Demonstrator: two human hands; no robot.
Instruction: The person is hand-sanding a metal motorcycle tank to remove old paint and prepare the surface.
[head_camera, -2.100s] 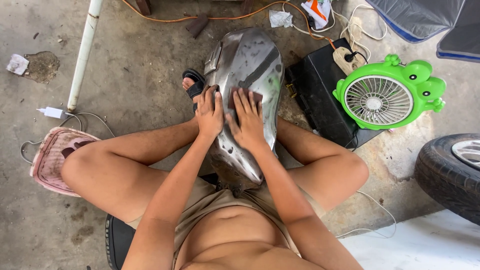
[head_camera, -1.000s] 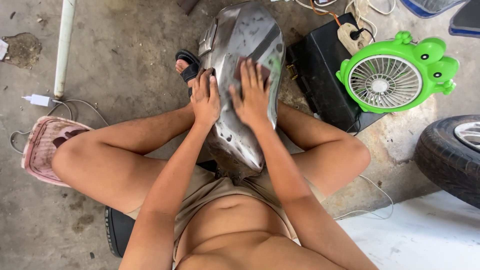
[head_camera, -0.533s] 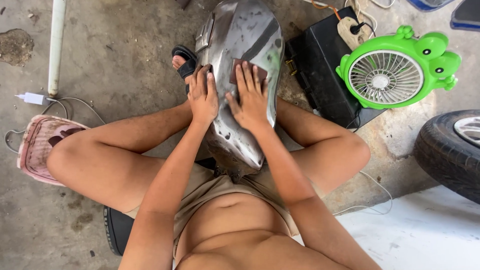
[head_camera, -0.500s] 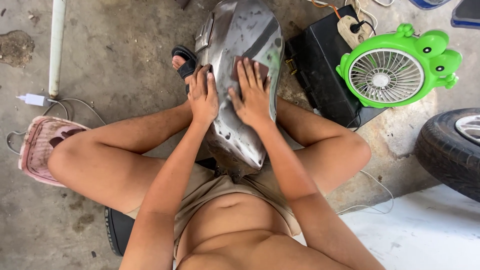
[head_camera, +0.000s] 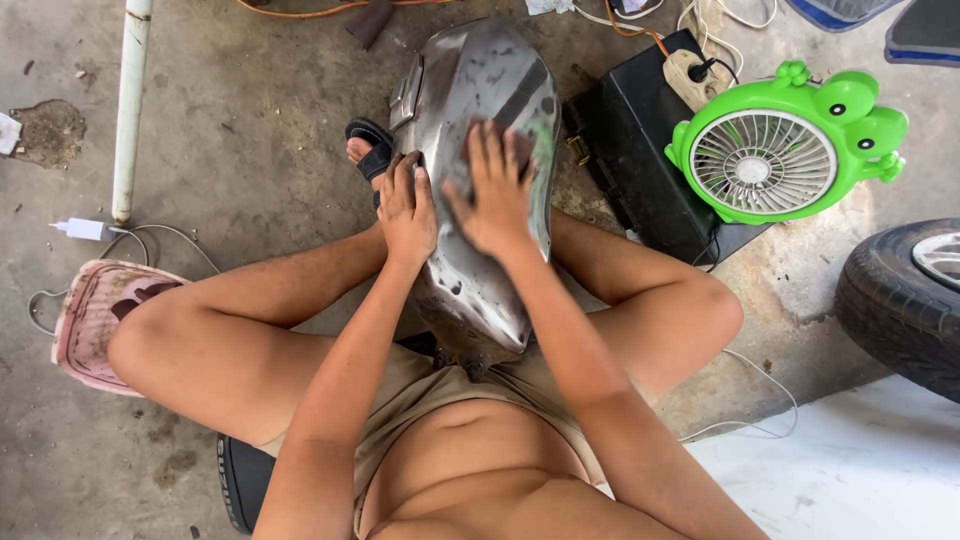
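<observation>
Two hands lie flat on the tank: left hand (head_camera: 408, 212), right hand (head_camera: 492, 190), fingers spread wide. The tank (head_camera: 480, 170) is mostly bare grey metal, with dull patches left, so the rubbing looks partly done.

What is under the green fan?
The fan stands on a black case lying on the concrete floor. A power strip lies on the case behind it. The case's part beneath the fan is hidden.
</observation>
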